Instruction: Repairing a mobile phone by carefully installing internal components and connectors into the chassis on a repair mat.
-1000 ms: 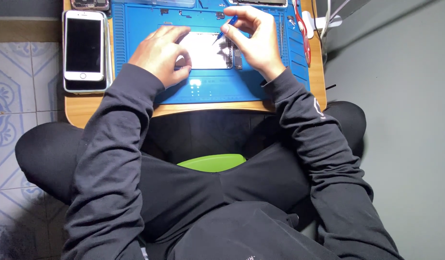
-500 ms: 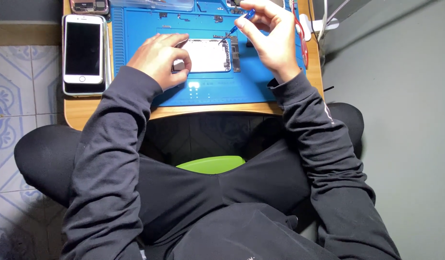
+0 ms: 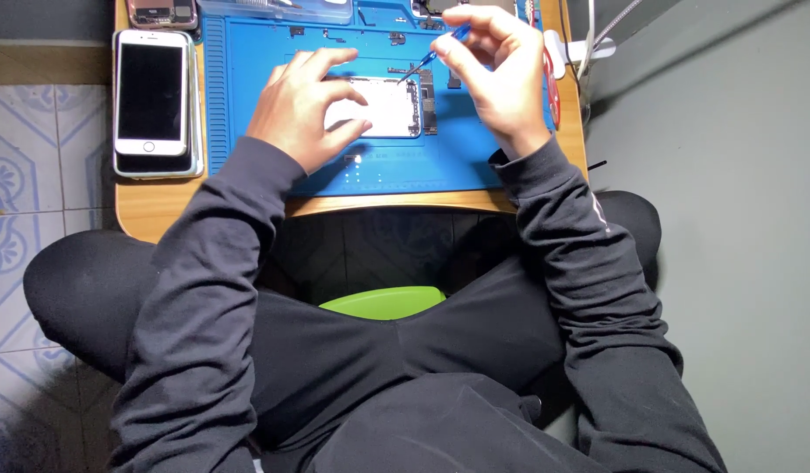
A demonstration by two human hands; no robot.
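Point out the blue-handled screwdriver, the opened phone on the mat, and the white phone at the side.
blue-handled screwdriver (image 3: 440,50), head view, on its blue shaft.
opened phone (image 3: 389,107), head view, on its pale inner surface.
white phone (image 3: 150,92), head view, on its dark screen.

Long black sleeves (image 3: 221,263) down to both wrists, matching black trousers (image 3: 352,350), bare hands.

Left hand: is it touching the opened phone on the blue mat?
Touching. The head view shows the left hand lying on the opened phone, its fingers overlapping the left part.
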